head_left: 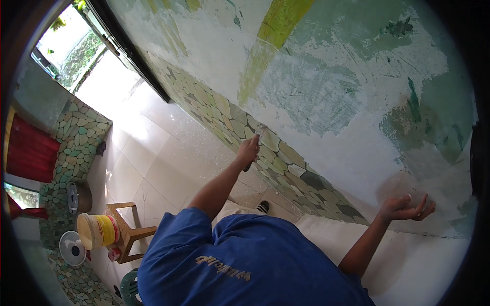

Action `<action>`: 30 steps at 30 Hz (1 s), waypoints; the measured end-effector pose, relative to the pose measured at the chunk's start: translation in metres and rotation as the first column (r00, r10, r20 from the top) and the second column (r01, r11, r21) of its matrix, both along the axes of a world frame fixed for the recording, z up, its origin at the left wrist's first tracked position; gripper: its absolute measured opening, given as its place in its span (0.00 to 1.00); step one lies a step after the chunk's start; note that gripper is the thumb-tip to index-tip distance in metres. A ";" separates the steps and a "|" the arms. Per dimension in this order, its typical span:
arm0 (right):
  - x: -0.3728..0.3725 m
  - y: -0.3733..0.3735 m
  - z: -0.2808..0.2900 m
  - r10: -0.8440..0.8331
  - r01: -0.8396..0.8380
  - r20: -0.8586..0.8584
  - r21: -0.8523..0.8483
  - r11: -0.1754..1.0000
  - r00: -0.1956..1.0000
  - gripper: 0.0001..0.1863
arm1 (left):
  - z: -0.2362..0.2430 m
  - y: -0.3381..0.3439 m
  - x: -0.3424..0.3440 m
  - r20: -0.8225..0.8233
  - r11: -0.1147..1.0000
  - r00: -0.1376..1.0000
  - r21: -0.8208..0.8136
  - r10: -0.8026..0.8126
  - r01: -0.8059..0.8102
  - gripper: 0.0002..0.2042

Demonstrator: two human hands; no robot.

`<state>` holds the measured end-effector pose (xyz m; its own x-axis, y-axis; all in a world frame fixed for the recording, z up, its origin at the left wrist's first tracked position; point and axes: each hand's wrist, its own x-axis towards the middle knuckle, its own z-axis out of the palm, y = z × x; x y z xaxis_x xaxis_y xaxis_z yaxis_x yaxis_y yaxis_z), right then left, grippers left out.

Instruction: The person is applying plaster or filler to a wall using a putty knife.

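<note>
My left hand (pixel 248 149) is closed around a scraper (pixel 260 130). Its dark handle end pokes out below my fist, and its pale blade is at the line where the painted wall (pixel 316 94) meets the stone-patterned lower band (pixel 224 109). The wall is patchy, with white, green and yellow-green areas and rough, scraped-looking marks. Off to the right, my right hand (pixel 408 208) is held palm up close to the wall, fingers partly bent and apart. Nothing can be made out in it. Whether it touches the wall I cannot tell.
Pale crumbs lie on the tiled floor (pixel 168 163) along the wall. At lower left are a brown stool (pixel 133 232), a yellow-and-white bucket (pixel 97 230), a metal pot (pixel 80 198) and a white fan-like disc (pixel 73 248). A doorway (pixel 89 56) opens outside at upper left.
</note>
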<state>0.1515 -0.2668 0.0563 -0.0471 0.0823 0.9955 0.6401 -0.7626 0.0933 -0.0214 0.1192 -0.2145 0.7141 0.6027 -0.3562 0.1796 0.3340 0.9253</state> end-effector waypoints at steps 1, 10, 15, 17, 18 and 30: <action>0.001 0.000 -0.001 -0.001 0.001 -0.003 0.008 1.000 1.000 0.23 | 0.002 0.004 0.007 -0.042 1.000 0.999 0.003 -0.010 0.010 0.23; 0.001 -0.002 -0.005 0.020 -0.020 -0.057 0.000 1.000 0.998 0.25 | -0.034 -0.029 -0.015 -0.115 0.984 0.978 0.003 0.176 -0.177 0.27; 0.002 0.002 -0.006 0.036 -0.037 -0.053 -0.014 0.999 0.998 0.25 | 0.008 0.013 0.033 0.046 0.988 0.988 0.026 0.149 -0.150 0.28; 0.004 0.001 -0.005 0.022 -0.023 -0.040 -0.022 1.000 0.999 0.25 | 0.017 0.014 0.043 0.141 0.986 0.976 -0.062 0.164 -0.157 0.28; 0.003 0.000 -0.006 0.011 -0.012 -0.047 -0.021 1.000 0.999 0.25 | 0.019 0.010 0.038 0.114 0.991 0.985 -0.053 0.132 -0.126 0.28; 0.003 0.003 -0.005 -0.005 0.004 -0.045 -0.025 1.000 0.999 0.23 | -0.021 -0.008 -0.006 -0.043 0.988 0.990 -0.074 0.136 -0.139 0.29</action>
